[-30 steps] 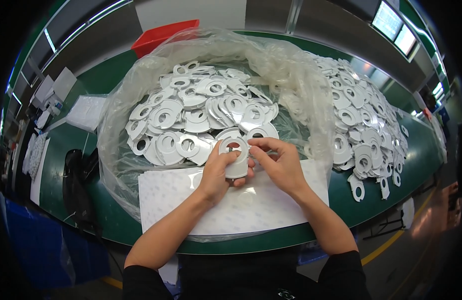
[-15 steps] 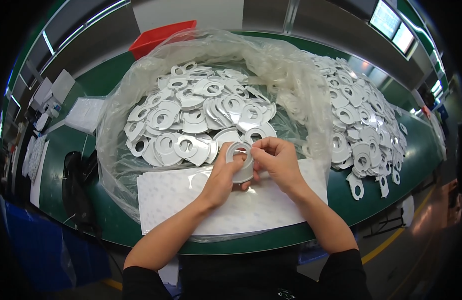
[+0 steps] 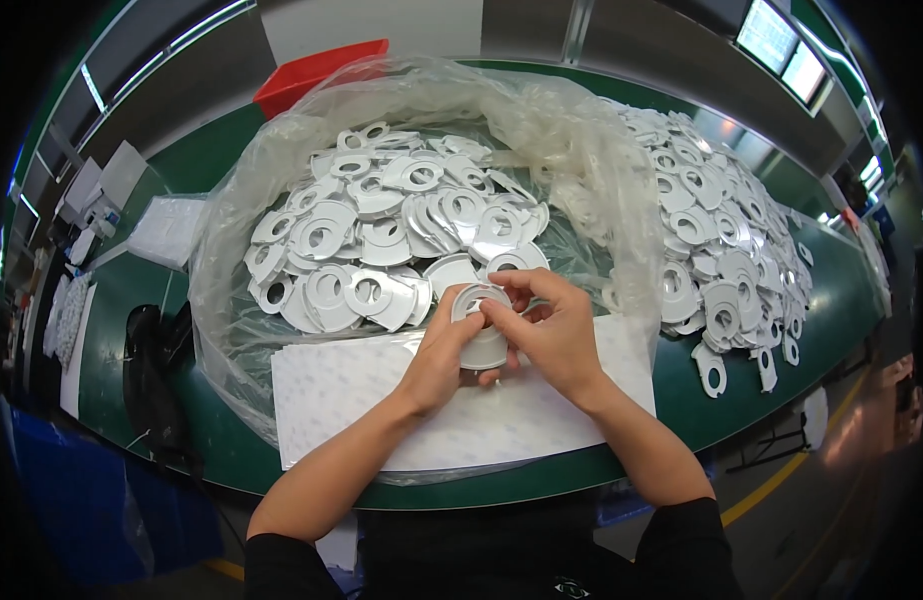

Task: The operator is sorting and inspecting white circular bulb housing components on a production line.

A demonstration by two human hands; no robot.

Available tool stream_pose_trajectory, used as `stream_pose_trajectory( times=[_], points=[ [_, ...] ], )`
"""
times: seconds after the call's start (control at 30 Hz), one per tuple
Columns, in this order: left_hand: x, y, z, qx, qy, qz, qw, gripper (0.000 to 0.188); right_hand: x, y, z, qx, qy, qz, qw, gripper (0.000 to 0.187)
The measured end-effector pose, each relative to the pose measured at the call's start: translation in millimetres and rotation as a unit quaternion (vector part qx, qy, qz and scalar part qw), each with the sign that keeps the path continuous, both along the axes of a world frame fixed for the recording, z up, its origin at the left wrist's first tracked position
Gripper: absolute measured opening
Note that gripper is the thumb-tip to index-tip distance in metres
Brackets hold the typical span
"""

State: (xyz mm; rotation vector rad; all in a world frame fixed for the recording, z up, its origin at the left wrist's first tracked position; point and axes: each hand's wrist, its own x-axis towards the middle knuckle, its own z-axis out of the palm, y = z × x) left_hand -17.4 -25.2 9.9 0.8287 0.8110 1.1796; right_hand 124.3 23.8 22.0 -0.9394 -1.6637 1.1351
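A white ring-shaped plastic part [image 3: 485, 352] is held over the stack of white sheets [image 3: 382, 425]. My left hand [image 3: 437, 365] is closed around its left side, thumb at the central hole and fingers underneath. On the upper right, my right hand [image 3: 557, 335] pinches the rim, its thumb reaching over the hole and its index finger along the far edge. What lies under the right thumb, if anything, is hidden. Beyond my hands, a heap of similar white parts [image 3: 327, 235] lies in a large clear plastic bag [image 3: 637, 240] with its mouth spread wide.
Another heap of white parts [image 3: 732, 260] covers the right of the green table [image 3: 832, 290]. A red bin [image 3: 317, 75] stands at the back. Left of the bag are a black pouch-like item [image 3: 154, 375] and a folded clear plastic packet [image 3: 170, 228].
My right thumb has moved left across the ring to its central hole, and the right index finger now lies along the far rim. The left hand keeps its hold.
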Motion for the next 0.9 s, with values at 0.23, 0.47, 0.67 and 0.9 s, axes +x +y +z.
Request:
stream_pose_trajectory(
  times=[0.23, 0.47, 0.67, 0.9],
  points=[
    [-1.3, 0.5, 2.6, -0.015, -0.014, -0.051, 0.998, 0.032, 1.4, -0.2, -1.8, -0.011, 0.02, 0.003, 1.0, 0.019],
    [0.4, 1.1, 0.6, -0.011, 0.011, -0.056, 0.998, 0.029, 3.5, -1.6, 8.0, -0.116, 0.049, 0.023, 0.992, 0.018],
    [0.2, 1.1, 2.9, -0.019, 0.02, -0.058, 0.998, 0.029, 4.4, -0.6, 4.3, -0.126, 0.042, 0.021, 0.991, 0.017],
    [-3.0, 5.9, -1.4, -0.067, -0.068, -0.054, 0.994, 0.034, 15.1, 13.2, 14.2, -0.143, 0.011, 0.089, 0.986, 0.026]
  ],
)
